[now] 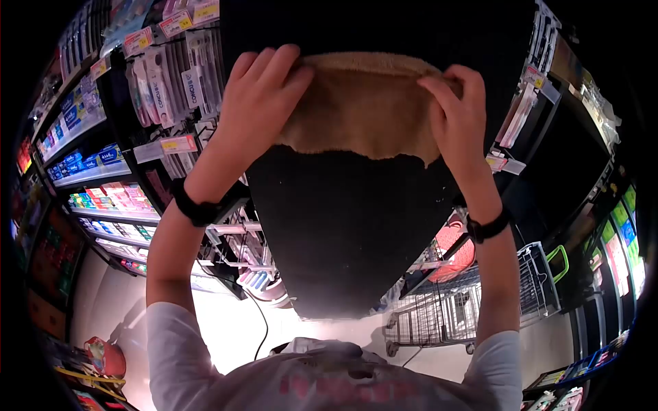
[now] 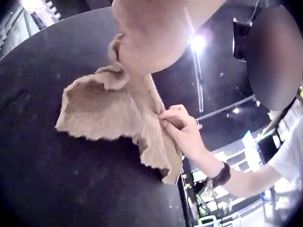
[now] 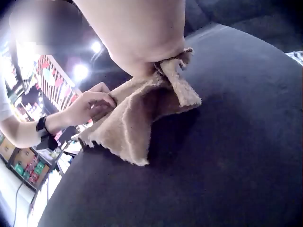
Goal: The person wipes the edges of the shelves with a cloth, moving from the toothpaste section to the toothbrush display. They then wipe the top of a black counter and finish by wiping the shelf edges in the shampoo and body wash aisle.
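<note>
A brown fuzzy cloth (image 1: 363, 113) hangs between both hands over a black flat surface (image 1: 336, 233), its lower edge ragged. My left hand (image 1: 264, 96) grips its left end in the head view, and my right hand (image 1: 456, 113) pinches the upper right corner between thumb and fingers. In the left wrist view the cloth (image 2: 102, 111) is creased and folded, with the right hand (image 2: 184, 130) holding its far end. In the right wrist view the cloth (image 3: 135, 118) drapes in folds, and the left hand (image 3: 90, 109) pinches the far edge.
Shelves of boxed goods (image 1: 89, 164) and hanging toothbrush packs (image 1: 157, 85) stand on the left. A wire shopping cart (image 1: 439, 312) is at the lower right, near a red woven item (image 1: 454, 250). More shelves line the right, and a red basket (image 1: 106, 357) sits at the lower left.
</note>
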Demonstrator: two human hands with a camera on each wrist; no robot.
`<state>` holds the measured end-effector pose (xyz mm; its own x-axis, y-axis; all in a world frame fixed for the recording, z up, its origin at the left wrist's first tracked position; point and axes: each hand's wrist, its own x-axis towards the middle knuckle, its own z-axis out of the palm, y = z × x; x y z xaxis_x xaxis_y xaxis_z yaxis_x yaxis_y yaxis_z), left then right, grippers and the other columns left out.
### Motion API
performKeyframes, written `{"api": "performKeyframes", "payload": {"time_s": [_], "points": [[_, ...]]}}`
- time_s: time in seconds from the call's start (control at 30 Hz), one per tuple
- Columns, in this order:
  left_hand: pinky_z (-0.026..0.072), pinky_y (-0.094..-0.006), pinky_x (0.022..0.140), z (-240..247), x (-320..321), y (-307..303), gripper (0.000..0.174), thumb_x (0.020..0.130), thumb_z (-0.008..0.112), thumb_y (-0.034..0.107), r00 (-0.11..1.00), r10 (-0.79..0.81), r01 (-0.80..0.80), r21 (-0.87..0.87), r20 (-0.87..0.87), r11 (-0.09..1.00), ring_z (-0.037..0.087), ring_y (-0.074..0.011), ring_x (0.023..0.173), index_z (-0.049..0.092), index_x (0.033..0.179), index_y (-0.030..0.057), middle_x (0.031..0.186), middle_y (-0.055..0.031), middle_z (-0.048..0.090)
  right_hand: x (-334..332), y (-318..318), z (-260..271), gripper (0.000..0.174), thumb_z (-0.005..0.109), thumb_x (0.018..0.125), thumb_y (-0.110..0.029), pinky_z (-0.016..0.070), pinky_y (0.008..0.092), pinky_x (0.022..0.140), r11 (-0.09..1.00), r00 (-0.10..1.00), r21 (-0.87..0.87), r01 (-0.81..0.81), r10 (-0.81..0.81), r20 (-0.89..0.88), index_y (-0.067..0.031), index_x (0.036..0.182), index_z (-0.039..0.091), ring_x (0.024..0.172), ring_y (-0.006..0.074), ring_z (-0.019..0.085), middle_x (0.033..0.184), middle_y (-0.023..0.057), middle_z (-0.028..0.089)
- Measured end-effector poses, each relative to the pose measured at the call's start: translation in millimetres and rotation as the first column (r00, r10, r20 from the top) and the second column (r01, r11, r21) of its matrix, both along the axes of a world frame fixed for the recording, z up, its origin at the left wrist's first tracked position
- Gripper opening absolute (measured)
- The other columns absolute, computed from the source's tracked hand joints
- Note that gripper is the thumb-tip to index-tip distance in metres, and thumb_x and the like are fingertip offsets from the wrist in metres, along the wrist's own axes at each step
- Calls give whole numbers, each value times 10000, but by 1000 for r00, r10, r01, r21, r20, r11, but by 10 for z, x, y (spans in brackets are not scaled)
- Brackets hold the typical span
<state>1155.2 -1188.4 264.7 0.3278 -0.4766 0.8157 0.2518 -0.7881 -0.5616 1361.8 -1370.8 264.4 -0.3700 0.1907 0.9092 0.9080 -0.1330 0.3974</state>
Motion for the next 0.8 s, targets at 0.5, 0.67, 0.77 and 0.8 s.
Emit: {"api": "performKeyframes", "payload": {"time_s": [0.5,0.67,0.77,0.8], "points": [[467,-242,387,-164,368,-585,464,824,608,223,792,510,-610,-441,-334,658,624,-205,474,446,1116,-99,634,-47,610,-532,-43,36,180,576,848,-148,478,352,739,837,805,-295,461,-534,-258,-12,959,615,452,285,572,546,136,579],[513,-271,587,-89,425,-652,337,778,621,139,971,235,-154,-634,45,758,640,-251,782,483,1020,-52,1006,-196,543,-641,186,-120,299,583,822,-115,490,358,779,934,807,-200,296,-356,-471,55,1053,499,924,322,577,1039,214,523],[469,-329,773,-155,602,-547,335,731,631,122,904,356,-211,-475,239,854,546,-252,1004,490,996,-26,1115,-198,458,-592,363,-225,383,610,790,-92,440,386,861,971,892,5,238,-217,-397,65,1097,444,1121,368,407,1178,211,369],[408,-358,860,-215,708,-512,378,731,614,140,903,350,-187,-506,248,842,471,-258,1094,503,1075,27,1165,-145,467,-504,434,-243,440,632,772,-110,368,440,944,988,898,42,151,-120,-423,36,1145,447,1174,400,321,1237,209,336]]}}
